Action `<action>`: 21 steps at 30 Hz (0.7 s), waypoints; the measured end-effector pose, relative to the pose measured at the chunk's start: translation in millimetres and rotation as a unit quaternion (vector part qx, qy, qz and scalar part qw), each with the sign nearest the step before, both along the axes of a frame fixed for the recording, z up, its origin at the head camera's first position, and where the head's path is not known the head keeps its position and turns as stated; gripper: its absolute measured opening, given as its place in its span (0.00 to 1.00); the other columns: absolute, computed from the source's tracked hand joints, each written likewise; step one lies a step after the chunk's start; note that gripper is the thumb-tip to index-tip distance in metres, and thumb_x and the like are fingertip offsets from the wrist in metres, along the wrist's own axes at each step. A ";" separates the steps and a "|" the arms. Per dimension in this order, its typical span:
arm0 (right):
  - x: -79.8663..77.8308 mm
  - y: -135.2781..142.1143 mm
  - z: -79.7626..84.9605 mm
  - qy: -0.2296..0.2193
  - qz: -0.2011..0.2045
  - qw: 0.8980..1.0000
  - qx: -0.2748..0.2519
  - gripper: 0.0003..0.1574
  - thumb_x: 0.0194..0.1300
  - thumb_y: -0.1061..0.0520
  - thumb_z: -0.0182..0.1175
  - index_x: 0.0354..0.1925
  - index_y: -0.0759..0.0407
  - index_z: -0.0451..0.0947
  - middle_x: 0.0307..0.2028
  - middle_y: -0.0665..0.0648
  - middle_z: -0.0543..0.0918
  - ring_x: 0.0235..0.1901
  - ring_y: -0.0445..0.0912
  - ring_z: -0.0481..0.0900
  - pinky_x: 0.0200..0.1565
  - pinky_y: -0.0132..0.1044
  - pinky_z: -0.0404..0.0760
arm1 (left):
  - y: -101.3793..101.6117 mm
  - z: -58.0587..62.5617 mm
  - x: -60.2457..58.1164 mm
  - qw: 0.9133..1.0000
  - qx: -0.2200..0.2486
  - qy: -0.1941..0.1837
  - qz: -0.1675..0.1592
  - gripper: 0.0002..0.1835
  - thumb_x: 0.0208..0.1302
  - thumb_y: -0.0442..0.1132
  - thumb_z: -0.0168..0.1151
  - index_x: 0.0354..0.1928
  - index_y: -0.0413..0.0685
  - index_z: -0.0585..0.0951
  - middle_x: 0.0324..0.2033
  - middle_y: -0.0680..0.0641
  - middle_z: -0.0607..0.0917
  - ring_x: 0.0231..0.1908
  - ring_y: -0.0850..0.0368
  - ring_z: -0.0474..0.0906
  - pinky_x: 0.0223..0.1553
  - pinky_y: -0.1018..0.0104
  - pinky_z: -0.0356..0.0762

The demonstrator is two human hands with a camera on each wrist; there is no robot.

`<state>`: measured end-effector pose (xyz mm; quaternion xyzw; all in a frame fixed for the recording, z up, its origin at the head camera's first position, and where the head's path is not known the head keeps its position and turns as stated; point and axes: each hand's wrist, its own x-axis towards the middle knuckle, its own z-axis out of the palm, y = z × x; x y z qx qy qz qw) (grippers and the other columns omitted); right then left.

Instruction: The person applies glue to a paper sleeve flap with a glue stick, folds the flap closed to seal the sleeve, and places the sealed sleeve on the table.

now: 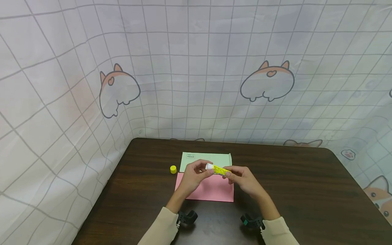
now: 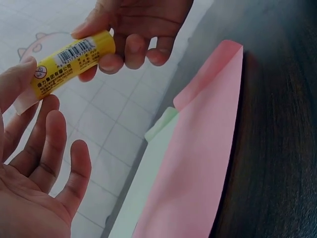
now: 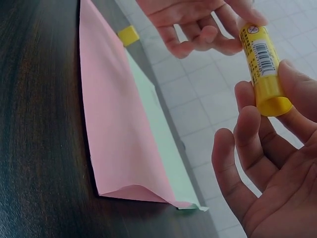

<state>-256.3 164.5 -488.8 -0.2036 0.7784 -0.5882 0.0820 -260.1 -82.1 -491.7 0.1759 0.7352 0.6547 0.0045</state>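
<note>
Left grip (image 1: 194,176): your thumb and fingertips pinch the white end of the glue stick (image 1: 221,170), the other fingers loosely bent.
Right grip (image 1: 244,179): your thumb and fingers pinch its yellow base end.
Glue stick: raised and slanted between your two grips; a pull by one against a light pinch of the other could make it slip.
White end: pressing here might smear your fingertips; whether glue sticks out, you cannot tell.
Base end: overtwisting could push out too much.
Pink paper (image 1: 211,190): below your grips, green paper (image 1: 218,159) just beyond; a dropped stick could mark either.
Yellow cap (image 1: 173,169): on the desk (image 1: 291,183), left of your left grip; a sideways sweep could knock it away.
</note>
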 end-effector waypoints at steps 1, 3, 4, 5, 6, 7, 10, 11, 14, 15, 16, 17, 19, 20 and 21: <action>0.2 -0.2 0.4 -0.001 0.000 1.000 -0.001 0.20 0.75 0.55 0.59 0.58 0.65 0.82 0.43 0.72 0.84 0.35 0.48 0.81 0.42 0.47 0.85 | -0.2 0.2 0.0 1.000 -0.002 0.001 0.002 0.20 0.63 0.45 0.74 0.54 0.47 0.85 0.38 0.47 0.82 0.37 0.55 0.78 0.35 0.69 0.76; 0.6 -1.0 1.4 -0.001 0.003 1.000 -0.003 0.20 0.76 0.55 0.59 0.58 0.64 0.81 0.44 0.73 0.84 0.35 0.48 0.81 0.43 0.48 0.85 | -0.8 0.7 -0.2 1.000 -0.005 0.006 0.007 0.18 0.63 0.46 0.74 0.53 0.49 0.86 0.38 0.47 0.83 0.37 0.55 0.78 0.35 0.68 0.77; 0.8 -1.4 2.0 -0.002 0.004 1.000 -0.004 0.20 0.76 0.54 0.59 0.59 0.64 0.81 0.44 0.73 0.83 0.35 0.48 0.81 0.43 0.48 0.85 | -1.2 1.0 -0.3 1.000 -0.006 0.009 0.011 0.18 0.63 0.46 0.74 0.53 0.51 0.86 0.38 0.47 0.83 0.37 0.55 0.78 0.36 0.68 0.77; 0.9 -1.7 2.3 -0.005 0.005 1.000 -0.005 0.20 0.76 0.54 0.59 0.59 0.63 0.81 0.45 0.73 0.83 0.35 0.48 0.81 0.44 0.49 0.85 | -1.6 1.4 -0.4 1.000 -0.007 0.012 0.014 0.17 0.63 0.46 0.74 0.52 0.52 0.86 0.38 0.47 0.83 0.37 0.55 0.78 0.36 0.68 0.77; 1.0 -2.0 2.6 -0.007 0.006 1.000 -0.006 0.20 0.76 0.54 0.59 0.59 0.63 0.80 0.45 0.74 0.83 0.35 0.48 0.82 0.44 0.50 0.85 | -1.9 1.8 -0.5 1.000 -0.006 0.014 0.017 0.16 0.63 0.46 0.74 0.52 0.53 0.87 0.38 0.47 0.83 0.37 0.55 0.78 0.36 0.68 0.78; 1.0 -2.3 2.7 -0.011 0.007 1.000 -0.007 0.20 0.75 0.54 0.59 0.60 0.62 0.80 0.46 0.75 0.83 0.35 0.48 0.82 0.44 0.50 0.85 | -2.2 2.0 -0.7 1.000 -0.005 0.016 0.019 0.16 0.63 0.46 0.74 0.51 0.53 0.87 0.37 0.47 0.83 0.37 0.55 0.78 0.37 0.68 0.78; 1.5 -2.6 3.3 -0.016 0.008 1.000 -0.009 0.21 0.74 0.54 0.61 0.60 0.61 0.79 0.47 0.77 0.81 0.35 0.47 0.82 0.43 0.50 0.85 | -2.7 2.6 -1.1 1.000 0.001 0.016 0.023 0.16 0.62 0.45 0.75 0.51 0.54 0.87 0.37 0.47 0.83 0.37 0.55 0.79 0.37 0.69 0.78; 1.9 -2.5 3.6 -0.014 0.008 1.000 -0.011 0.21 0.73 0.54 0.62 0.60 0.61 0.79 0.47 0.76 0.81 0.35 0.48 0.82 0.43 0.49 0.85 | -2.7 2.7 -1.3 1.000 0.002 0.016 0.024 0.15 0.62 0.45 0.75 0.51 0.55 0.87 0.37 0.47 0.83 0.37 0.55 0.79 0.37 0.69 0.78; 3.0 -1.9 4.6 -0.007 0.005 1.000 -0.017 0.21 0.72 0.56 0.64 0.60 0.61 0.78 0.44 0.71 0.81 0.34 0.49 0.81 0.42 0.48 0.86 | -2.7 3.4 -1.1 0.999 0.007 0.015 0.029 0.15 0.61 0.45 0.75 0.50 0.55 0.87 0.37 0.47 0.84 0.38 0.55 0.79 0.37 0.69 0.79; 3.1 -1.7 4.6 -0.005 0.003 1.000 -0.021 0.21 0.71 0.56 0.64 0.60 0.61 0.78 0.43 0.68 0.81 0.34 0.49 0.81 0.41 0.47 0.86 | -2.8 3.6 -0.8 0.999 0.009 0.014 0.030 0.15 0.61 0.46 0.76 0.50 0.55 0.87 0.37 0.47 0.84 0.38 0.55 0.79 0.37 0.69 0.79; 3.4 -1.6 4.8 -0.003 0.000 1.000 -0.024 0.21 0.71 0.57 0.64 0.59 0.62 0.77 0.42 0.66 0.81 0.34 0.49 0.81 0.41 0.46 0.86 | -2.7 3.9 -0.5 0.999 0.011 0.014 0.030 0.15 0.61 0.45 0.76 0.50 0.54 0.87 0.37 0.47 0.84 0.38 0.55 0.79 0.37 0.69 0.79; 3.6 -1.5 4.9 -0.005 -0.004 1.000 -0.026 0.21 0.71 0.57 0.65 0.59 0.62 0.77 0.41 0.63 0.81 0.34 0.48 0.81 0.41 0.46 0.86 | -2.6 4.4 -0.1 0.999 0.013 0.013 0.031 0.16 0.61 0.45 0.76 0.50 0.54 0.87 0.38 0.47 0.84 0.38 0.55 0.80 0.37 0.69 0.79; 3.8 -1.5 4.9 -0.007 -0.009 1.000 -0.029 0.21 0.71 0.57 0.65 0.58 0.63 0.75 0.40 0.61 0.80 0.33 0.47 0.81 0.41 0.46 0.86 | -2.5 5.2 0.8 0.999 0.016 0.012 0.031 0.16 0.61 0.45 0.76 0.50 0.53 0.87 0.38 0.47 0.84 0.38 0.56 0.80 0.37 0.69 0.80; 4.0 -1.7 5.1 -0.008 -0.012 0.999 -0.031 0.21 0.70 0.58 0.65 0.58 0.63 0.75 0.40 0.61 0.80 0.33 0.47 0.81 0.41 0.45 0.86 | -2.3 5.6 1.3 0.999 0.017 0.013 0.031 0.16 0.61 0.45 0.76 0.50 0.52 0.87 0.38 0.46 0.84 0.37 0.56 0.80 0.37 0.69 0.80; 3.9 -1.7 5.0 -0.007 -0.014 0.999 -0.030 0.21 0.70 0.57 0.65 0.57 0.63 0.75 0.40 0.60 0.80 0.33 0.46 0.80 0.41 0.44 0.86 | -2.2 5.9 1.5 0.999 0.017 0.013 0.030 0.16 0.61 0.45 0.76 0.50 0.52 0.87 0.38 0.46 0.84 0.37 0.56 0.80 0.37 0.69 0.80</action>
